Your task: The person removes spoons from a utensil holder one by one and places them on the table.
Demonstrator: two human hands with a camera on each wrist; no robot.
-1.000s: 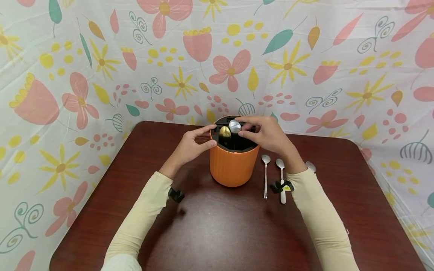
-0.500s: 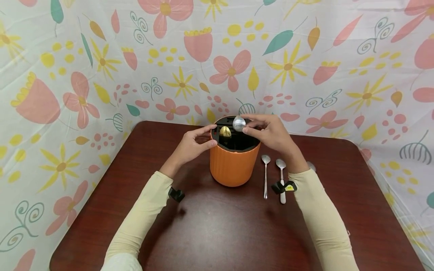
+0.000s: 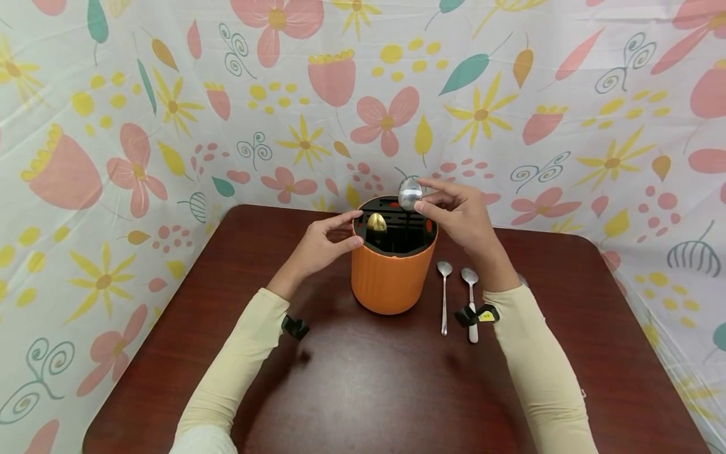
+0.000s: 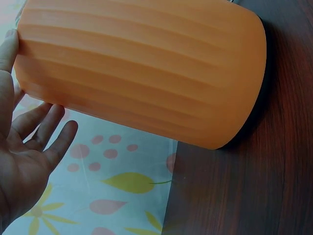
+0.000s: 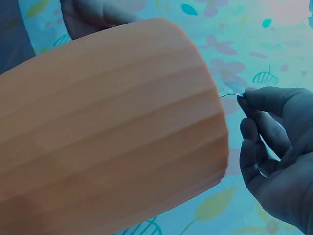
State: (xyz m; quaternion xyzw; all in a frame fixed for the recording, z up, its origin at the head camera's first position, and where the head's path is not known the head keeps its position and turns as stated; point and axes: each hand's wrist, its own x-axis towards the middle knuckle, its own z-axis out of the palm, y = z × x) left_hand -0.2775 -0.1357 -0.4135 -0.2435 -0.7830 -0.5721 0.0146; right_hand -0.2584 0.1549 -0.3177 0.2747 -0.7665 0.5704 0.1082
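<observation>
An orange utensil holder with a black slotted insert stands upright on the table. My left hand rests against its left side, thumb and forefinger spread along the rim; in the left wrist view the other fingers are extended beside the ribbed wall. My right hand pinches a silver spoon by its bowl between thumb and fingers, above the holder's right half. The handle points down into the holder, mostly hidden; only a thin silver edge shows in the right wrist view. A gold spoon stands in the left part of the holder.
Right of the holder lie a silver spoon and a white-handled spoon, side by side. Another spoon is mostly hidden behind the right forearm. Flowered cloth hangs behind the dark red-brown table.
My right hand has moved up and to the right with the silver spoon, away from the gold one. My left hand has stayed at the rim.
</observation>
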